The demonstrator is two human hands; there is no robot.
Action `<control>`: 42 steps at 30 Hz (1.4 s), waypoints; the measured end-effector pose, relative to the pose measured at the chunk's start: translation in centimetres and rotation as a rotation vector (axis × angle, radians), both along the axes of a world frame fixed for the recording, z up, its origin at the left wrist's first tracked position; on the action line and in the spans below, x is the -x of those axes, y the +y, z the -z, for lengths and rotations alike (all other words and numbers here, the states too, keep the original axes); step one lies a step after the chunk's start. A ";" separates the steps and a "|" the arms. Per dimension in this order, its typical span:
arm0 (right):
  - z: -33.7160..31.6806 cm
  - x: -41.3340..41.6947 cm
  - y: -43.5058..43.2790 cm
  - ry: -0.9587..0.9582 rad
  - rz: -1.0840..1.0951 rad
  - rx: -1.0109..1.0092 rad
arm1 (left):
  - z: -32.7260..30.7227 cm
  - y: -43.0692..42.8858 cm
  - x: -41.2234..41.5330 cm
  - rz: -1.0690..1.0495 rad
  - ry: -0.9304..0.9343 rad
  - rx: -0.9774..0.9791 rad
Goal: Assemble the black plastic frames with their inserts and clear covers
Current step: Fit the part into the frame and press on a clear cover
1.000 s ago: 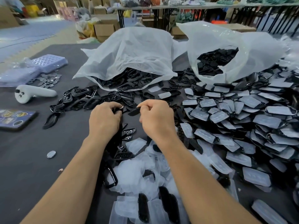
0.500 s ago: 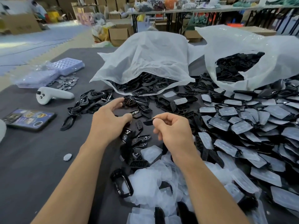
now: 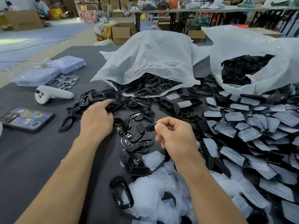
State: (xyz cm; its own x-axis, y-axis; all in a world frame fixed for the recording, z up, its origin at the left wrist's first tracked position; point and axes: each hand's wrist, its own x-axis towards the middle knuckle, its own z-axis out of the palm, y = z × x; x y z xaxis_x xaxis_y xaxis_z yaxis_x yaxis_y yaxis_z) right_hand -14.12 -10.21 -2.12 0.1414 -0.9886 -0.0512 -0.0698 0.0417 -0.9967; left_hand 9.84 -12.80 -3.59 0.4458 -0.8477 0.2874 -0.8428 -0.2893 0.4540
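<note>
A dark flat phone with colourful stickers (image 3: pixel 27 119) lies at the far left of the dark grey fabric-topped bench (image 3: pixel 32 159). Behind it sit a white plastic handheld controller (image 3: pixel 51 95), lilac moulded plastic trays (image 3: pixel 64 65) in clear wrap, and a scatter of small grey metal discs (image 3: pixel 68 80). The bare stretch of bench in front of these, around the left forearm, is the widest open room.

The left grip (image 3: pixel 97 122) is mostly open. Its index finger stretches forward to the loose pile of glossy black plastic frames (image 3: pixel 97 97), the other fingers are loosely curled, and nothing is seen held. Blur hides whether the fingertip touches a frame. Between the 2 hands lie small black perforated plastic inserts (image 3: pixel 134 139), ribbed and packed close together.

The right grip (image 3: pixel 176 135) is closed in a pinch, thumb and index finger holding 1 small black plastic insert (image 3: pixel 149 127) above the bench, apart from the left grip. Below it spreads a heap of translucent rounded plastic covers (image 3: pixel 152 188), with 1 glossy black oval frame (image 3: pixel 118 179) at its left edge.

Behind, a crinkled white translucent plastic bag (image 3: pixel 148 59) spills more frames. A 2nd white plastic bag (image 3: pixel 252 46) at the right holds black parts. A dense pile of assembled black frames with frosted covers (image 3: pixel 242 131) blankets the bench up to the right edge.
</note>
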 end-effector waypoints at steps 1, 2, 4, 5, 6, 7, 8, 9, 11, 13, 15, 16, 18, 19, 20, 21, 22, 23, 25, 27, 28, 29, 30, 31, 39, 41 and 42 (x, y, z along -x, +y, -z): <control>0.0 0.0 -0.1 0.000 0.003 -0.004 | -0.1 0.1 0.4 -0.023 -0.016 0.052; 0.0 0.1 -0.1 -0.002 0.008 -0.009 | -0.2 0.3 0.8 -0.038 -0.026 0.093; 0.0 0.1 0.0 -0.003 0.014 -0.015 | -0.5 0.9 1.1 -0.045 0.021 0.152; -0.2 0.1 0.1 -0.009 0.014 -0.015 | -0.8 1.2 1.1 -0.054 0.076 0.185; -0.3 0.1 0.2 -0.021 0.018 -0.014 | -1.2 1.5 1.1 -0.072 0.142 0.226; -0.5 0.1 0.3 -0.034 0.028 -0.014 | -1.6 2.0 1.2 -0.096 0.223 0.269; -0.8 0.2 0.3 -0.044 0.048 -0.013 | -2.2 2.6 1.5 -0.105 0.331 0.318; -1.2 0.3 0.3 -0.048 0.072 -0.007 | -2.6 3.3 2.0 -0.081 0.467 0.369; -2.2 0.7 0.4 -0.065 0.096 0.001 | -2.9 5.3 3.8 0.056 0.789 0.437; -3.2 1.1 1.0 -0.142 0.064 -0.006 | -2.8 7.9 5.9 0.166 1.084 0.443; -3.8 1.4 2.0 -0.187 0.024 -0.006 | -2.5 10.0 7.3 0.221 1.301 0.411; -3.8 1.5 2.7 -0.197 0.012 -0.005 | -2.4 10.8 7.7 0.247 1.395 0.389; -3.6 1.6 4.0 -0.235 0.002 -0.018 | -2.2 11.7 8.4 0.295 1.550 0.344; -3.3 1.6 4.4 -0.256 -0.002 -0.034 | -2.0 11.9 8.8 0.316 1.583 0.314; -3.0 1.6 4.8 -0.271 -0.005 -0.047 | -1.8 12.0 9.3 0.333 1.575 0.280; -2.7 1.6 5.1 -0.278 -0.009 -0.053 | -1.6 12.1 9.8 0.342 1.533 0.251; -2.5 1.6 5.2 -0.279 -0.016 -0.054 | -1.4 12.2 10.2 0.341 1.471 0.226; -2.3 1.7 5.3 -0.280 -0.025 -0.057 | -1.3 12.2 10.5 0.331 1.412 0.205; -2.1 1.9 5.2 -0.287 -0.034 -0.059 | -1.4 12.0 10.7 0.327 1.338 0.210; -2.0 2.2 5.0 -0.291 -0.037 -0.058 | -1.3 11.8 10.6 0.328 1.278 0.231; -1.9 2.3 4.9 -0.288 -0.039 -0.057 | -1.3 11.7 10.5 0.321 1.239 0.237; -1.9 2.4 4.7 -0.280 -0.042 -0.053 | -1.3 11.7 10.4 0.308 1.201 0.240; -1.8 2.4 4.6 -0.269 -0.044 -0.045 | -1.3 11.7 10.5 0.295 1.167 0.245; -1.7 2.3 4.5 -0.261 -0.041 -0.035 | -1.4 11.8 10.5 0.278 1.139 0.253; -1.9 2.6 4.7 -0.296 -0.144 -0.132 | -1.7 12.0 10.4 0.333 1.217 0.187; -2.1 2.5 4.9 -0.315 -0.221 -0.165 | -1.8 12.0 10.4 0.349 1.290 0.180; -2.2 2.4 5.0 -0.303 -0.232 -0.159 | -1.9 12.0 10.4 0.354 1.310 0.183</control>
State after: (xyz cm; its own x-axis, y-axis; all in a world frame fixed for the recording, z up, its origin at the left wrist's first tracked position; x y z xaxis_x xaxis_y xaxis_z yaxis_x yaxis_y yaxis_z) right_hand -16.52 -5.25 0.04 0.3915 -0.9120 -0.1229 0.2002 0.2148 -0.9559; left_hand -0.55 -0.76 -1.71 0.2449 -0.9680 -0.0540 0.2136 -0.0005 0.9769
